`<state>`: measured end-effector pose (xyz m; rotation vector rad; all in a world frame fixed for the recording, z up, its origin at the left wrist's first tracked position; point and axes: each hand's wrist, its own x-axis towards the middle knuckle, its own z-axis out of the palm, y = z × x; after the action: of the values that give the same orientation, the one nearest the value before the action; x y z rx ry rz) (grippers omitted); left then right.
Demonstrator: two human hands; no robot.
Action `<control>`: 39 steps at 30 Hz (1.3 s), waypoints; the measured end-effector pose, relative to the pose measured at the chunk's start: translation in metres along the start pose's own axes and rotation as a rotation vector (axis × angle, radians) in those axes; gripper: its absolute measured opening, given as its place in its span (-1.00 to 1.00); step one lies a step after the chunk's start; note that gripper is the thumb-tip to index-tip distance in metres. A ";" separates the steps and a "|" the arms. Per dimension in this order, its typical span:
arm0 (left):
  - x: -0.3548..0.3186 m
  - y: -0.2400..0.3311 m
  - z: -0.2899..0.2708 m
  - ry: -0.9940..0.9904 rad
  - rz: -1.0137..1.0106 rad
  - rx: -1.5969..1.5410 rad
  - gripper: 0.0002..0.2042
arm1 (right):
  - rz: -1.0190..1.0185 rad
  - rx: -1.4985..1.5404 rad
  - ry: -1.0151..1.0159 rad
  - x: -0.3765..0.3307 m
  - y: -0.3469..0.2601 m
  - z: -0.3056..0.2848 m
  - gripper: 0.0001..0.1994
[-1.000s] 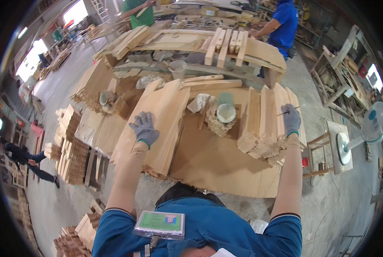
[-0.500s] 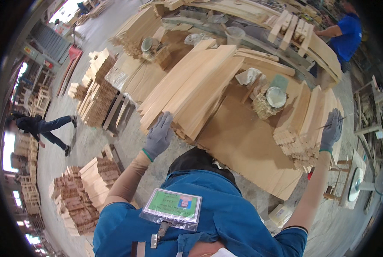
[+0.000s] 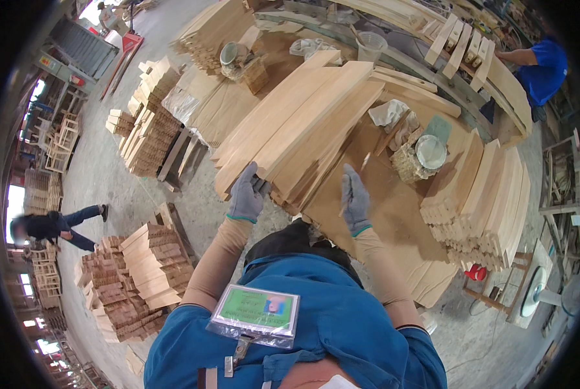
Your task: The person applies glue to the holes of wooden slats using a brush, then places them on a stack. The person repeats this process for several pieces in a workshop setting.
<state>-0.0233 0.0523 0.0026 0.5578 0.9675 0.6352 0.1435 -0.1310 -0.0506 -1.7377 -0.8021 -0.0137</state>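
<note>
My left hand (image 3: 246,194), in a grey glove, is at the near end of a stack of pale wooden boards (image 3: 290,123). Its fingers are apart and half bent against the board ends; I see no board gripped in it. To the right of that stack, above brown cardboard (image 3: 390,220), my gloved right hand (image 3: 355,200) is closed on a thin stick (image 3: 366,160). The pale tip sticks up beside the fingers, while most of its length is hidden. Past this hand stands a container of whitish stuff (image 3: 430,152) on a rough wooden block (image 3: 410,167).
A second stack of boards (image 3: 478,194) stands at the right, near a white fan (image 3: 535,288). More wood piles (image 3: 150,266) sit on the floor at left. One person (image 3: 60,227) walks at far left; another in blue (image 3: 541,71) works at the upper right.
My right hand has swung left from the right-hand board stack to beside the middle one. My left hand has shifted slightly right, its fingers more bent. The person at left has moved nearer the picture's bottom.
</note>
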 end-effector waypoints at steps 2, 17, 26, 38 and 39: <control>0.002 0.001 0.003 0.013 -0.011 0.014 -0.77 | 0.076 0.113 -0.017 0.004 -0.009 0.018 -0.71; -0.007 -0.043 0.043 -0.370 -0.312 0.351 -0.82 | 0.652 0.539 -0.120 0.053 -0.053 0.009 -0.52; 0.082 -0.055 0.167 -0.720 -0.652 -0.205 -0.53 | 0.759 0.562 -0.170 0.025 -0.096 -0.108 -0.60; 0.049 -0.052 0.232 -1.010 -0.438 0.084 -0.42 | 0.631 0.793 0.161 -0.008 -0.095 -0.153 -0.60; 0.052 -0.041 0.236 -0.995 -0.498 0.064 -0.41 | 0.491 0.993 0.299 -0.007 -0.090 -0.163 -0.59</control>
<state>0.2151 0.0251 0.0531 0.5659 0.1527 -0.1509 0.1547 -0.2659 0.0778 -0.8989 -0.0763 0.3845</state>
